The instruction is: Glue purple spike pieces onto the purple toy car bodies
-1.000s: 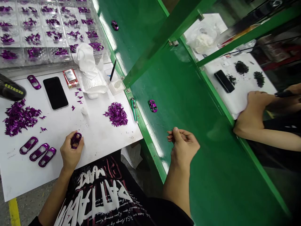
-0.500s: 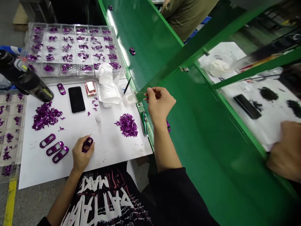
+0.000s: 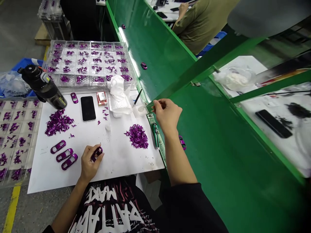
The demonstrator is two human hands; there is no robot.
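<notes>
Left hand (image 3: pixel 89 165) grips a purple car shell (image 3: pixel 96 154); right hand (image 3: pixel 167 115) pinches a thin rod (image 3: pixel 150 105)

The left thumb and fingers close around the shell from both sides, low and left of centre in the frame, over a white work surface (image 3: pixel 114 165). The right hand is raised at centre, thumb and forefinger pressed together on the rod, which is too fine to make out clearly.

Left of the left hand, three purple shells (image 3: pixel 64 155) lie side by side. Above them spreads a loose purple heap (image 3: pixel 59 123) of small pointed pieces; a denser purple mound (image 3: pixel 138 136) lies to the right of the left hand. Between the two piles, farther up, are a dark phone (image 3: pixel 88 108), a red-and-white box (image 3: pixel 101 98), a few scattered pieces (image 3: pixel 105 113) and crumpled tissue (image 3: pixel 117 85) on a white tray (image 3: pixel 120 106). Another shell (image 3: pixel 74 97) sits between the phone and a black bottle (image 3: pixel 43 85).

Near the right hand, a black pointed tool (image 3: pixel 138 96) leans up from a small white holder (image 3: pixel 139 110), and a green-handled tool (image 3: pixel 155 136) lies on the green rim.

Across the upper left, a clear compartment tray (image 3: pixel 88 63) holds more purple pieces; a second clear tray (image 3: pixel 18 139) reaches the left edge. Purple cars (image 3: pixel 143 65) dot the green surface (image 3: pixel 218 145). At upper right, a person in an olive top (image 3: pixel 206 22) is partly visible.
</notes>
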